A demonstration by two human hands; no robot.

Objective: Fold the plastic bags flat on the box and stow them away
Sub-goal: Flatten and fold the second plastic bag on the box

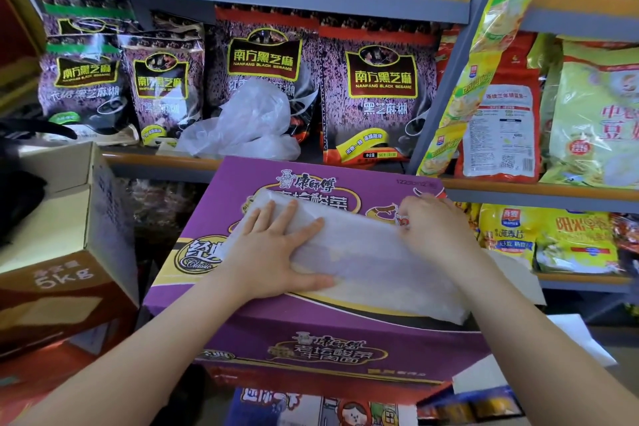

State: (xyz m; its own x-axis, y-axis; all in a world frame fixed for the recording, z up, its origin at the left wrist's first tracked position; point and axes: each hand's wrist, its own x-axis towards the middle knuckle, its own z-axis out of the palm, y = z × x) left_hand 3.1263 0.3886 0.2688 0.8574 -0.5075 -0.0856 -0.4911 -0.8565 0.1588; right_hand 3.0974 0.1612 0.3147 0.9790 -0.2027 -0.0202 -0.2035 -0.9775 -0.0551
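A translucent white plastic bag (373,263) lies folded into a flat strip on top of the purple noodle box (311,332). My left hand (276,252) presses flat on the strip's left part, fingers spread and straight. My right hand (432,228) rests at the strip's far right edge with its fingers curled down onto the plastic. Several crumpled plastic bags (245,124) sit in a heap on the shelf just behind the box.
Black sesame packets (380,79) line the shelf (155,159) behind the heap. An open cardboard box marked 5kg (69,252) stands to the left. Yellow and red snack packs (501,107) fill the shelves on the right.
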